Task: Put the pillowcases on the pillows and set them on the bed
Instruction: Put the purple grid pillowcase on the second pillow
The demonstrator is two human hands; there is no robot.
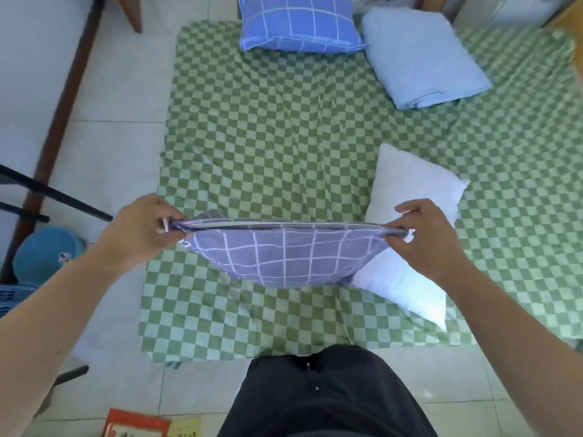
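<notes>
Hands hold one pillowcase (284,253) stretched above the near part of the bed (268,137). I see the left hand (142,228) pinching its left corner and the right hand (426,238) pinching its right corner, so the upper edge is pulled in a straight line. This grey-purple pillowcase with white grid hangs down between them. A bare white pillow (410,234) lies on the bed at the right, partly behind the cloth. At the far end lie a blue checked pillow (299,23) and, just beside it, a light blue pillow (422,58).
</notes>
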